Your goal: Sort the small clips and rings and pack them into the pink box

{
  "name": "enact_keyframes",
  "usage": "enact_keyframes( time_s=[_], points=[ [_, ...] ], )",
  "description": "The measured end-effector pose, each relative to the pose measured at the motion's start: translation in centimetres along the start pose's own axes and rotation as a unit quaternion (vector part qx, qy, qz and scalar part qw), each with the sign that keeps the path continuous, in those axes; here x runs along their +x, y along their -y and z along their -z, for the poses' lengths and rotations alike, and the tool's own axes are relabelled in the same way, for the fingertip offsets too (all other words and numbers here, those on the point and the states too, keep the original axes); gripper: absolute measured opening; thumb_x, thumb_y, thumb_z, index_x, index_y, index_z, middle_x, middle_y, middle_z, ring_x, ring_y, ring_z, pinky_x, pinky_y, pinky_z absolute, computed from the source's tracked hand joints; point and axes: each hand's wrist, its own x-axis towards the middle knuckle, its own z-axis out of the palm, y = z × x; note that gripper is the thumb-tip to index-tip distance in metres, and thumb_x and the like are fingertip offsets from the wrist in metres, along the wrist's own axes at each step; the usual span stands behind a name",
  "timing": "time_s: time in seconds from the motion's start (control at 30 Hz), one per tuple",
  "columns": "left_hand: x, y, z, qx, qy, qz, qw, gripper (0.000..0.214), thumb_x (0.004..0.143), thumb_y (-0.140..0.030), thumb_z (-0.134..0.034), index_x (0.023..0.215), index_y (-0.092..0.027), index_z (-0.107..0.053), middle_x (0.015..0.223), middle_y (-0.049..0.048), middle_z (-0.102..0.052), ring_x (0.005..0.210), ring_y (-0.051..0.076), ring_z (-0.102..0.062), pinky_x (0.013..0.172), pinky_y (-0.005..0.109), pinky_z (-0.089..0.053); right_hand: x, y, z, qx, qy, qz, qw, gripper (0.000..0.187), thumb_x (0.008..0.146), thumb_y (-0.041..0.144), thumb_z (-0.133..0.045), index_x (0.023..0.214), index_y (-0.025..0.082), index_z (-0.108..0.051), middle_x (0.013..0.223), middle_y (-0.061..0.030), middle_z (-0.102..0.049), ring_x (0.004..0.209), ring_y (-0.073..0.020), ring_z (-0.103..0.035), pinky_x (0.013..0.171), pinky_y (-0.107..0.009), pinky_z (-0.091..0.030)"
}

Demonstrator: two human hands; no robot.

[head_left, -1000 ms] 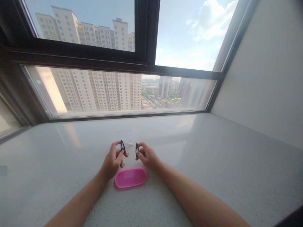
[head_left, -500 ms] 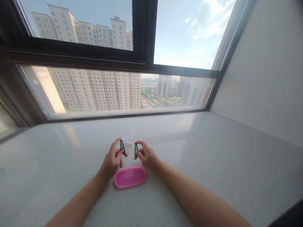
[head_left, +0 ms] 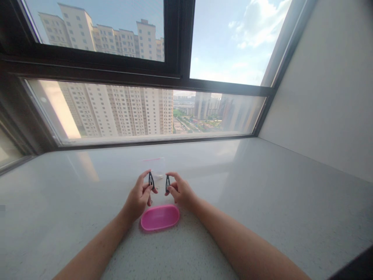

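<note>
My left hand (head_left: pixel 140 195) pinches a black snap hair clip (head_left: pixel 151 180) upright between its fingertips and thumb. A second black hair clip (head_left: pixel 168 183) is held the same way in my right hand (head_left: pixel 182 190). The two clips are apart, side by side, with a small gap between them. Just below my hands, a pink oval tray (head_left: pixel 160 218) rests on the speckled counter. Behind the clips lies a clear plastic zip bag (head_left: pixel 157 165) with a pink seal line; its lower part shows some small items too faint to name.
A pale speckled sill (head_left: pixel 247 217) spreads around my arms. Along its back runs a dark window frame (head_left: pixel 157 142), with tall buildings outside. A white wall (head_left: pixel 326 89) rises on the right.
My left hand has shifted very slightly to the right with its clip. The right hand and the tray have hardly moved.
</note>
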Motion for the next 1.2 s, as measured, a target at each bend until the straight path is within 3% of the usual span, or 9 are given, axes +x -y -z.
enact_keyframes(
  time_s=[1.2],
  points=[
    [-0.03,-0.32,-0.18,0.004,-0.005,0.015,1.0,0.049,0.083,-0.027,-0.044,0.13,-0.023,-0.03,0.071,-0.0014,-0.062,0.034,0.006,-0.046,0.039,0.02,-0.043,-0.03,0.24,0.02,-0.001,0.011,-0.01,1.0,0.044,0.081,0.014,-0.044,0.123,0.023,-0.035,0.072,0.0019,-0.066,0.04,-0.0059,-0.043,0.044,-0.016,-0.037]
  ],
)
